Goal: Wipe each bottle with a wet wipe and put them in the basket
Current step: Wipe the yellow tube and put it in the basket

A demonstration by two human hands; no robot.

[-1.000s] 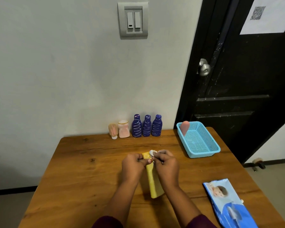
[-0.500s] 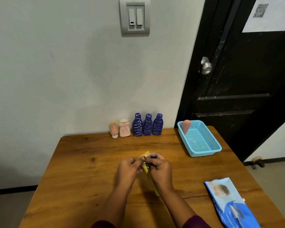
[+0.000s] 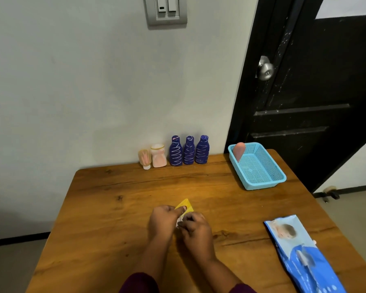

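Mid-worktop (image 3: pixel 106 208), the left hand (image 3: pixel 163 218) curls round a yellow bottle (image 3: pixel 185 205), thumb on its upper face. The right hand (image 3: pixel 195 227) pinches a white wet wipe (image 3: pixel 179 220) against it. The blue basket (image 3: pixel 264 186) sits at 2 o'clock from the hands, with a pink bottle (image 3: pixel 239 150) leaning in its far corner. Three blue bottles (image 3: pixel 189 151) stand at 12 o'clock. A wipes pack (image 3: pixel 300 254) lies at 4 o'clock.

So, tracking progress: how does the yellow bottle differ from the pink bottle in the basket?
The yellow bottle is held in the left hand, mostly hidden; the pink bottle leans untouched in the far corner of the basket. The right hand holds a wipe against the yellow bottle; no wipe touches the pink bottle. Both are away from the blue bottles.
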